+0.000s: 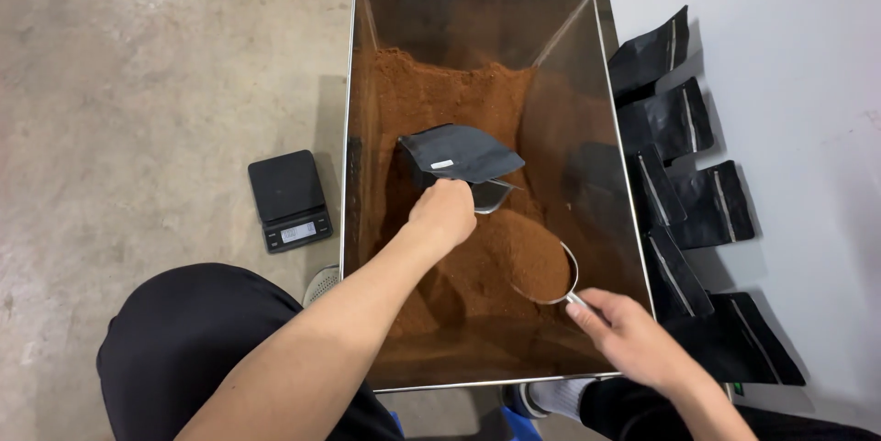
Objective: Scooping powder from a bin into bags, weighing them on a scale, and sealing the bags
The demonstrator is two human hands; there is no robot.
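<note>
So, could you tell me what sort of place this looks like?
Probably a small packing workshop for a ground product. A steel bin holds brown powder, black pouches lie alongside on a white surface, and a digital scale sits on the concrete floor.

scale display (292,232) too small to read, scoop handle (580,301) hidden under right hand (633,335)

Bin (352,111): on the floor, holding powder (440,101)
Scale (288,200): left of bin
Pouches (684,184): right of bin, in a row
Pouch (462,153) and scoop (541,267): inside bin, above powder
</note>
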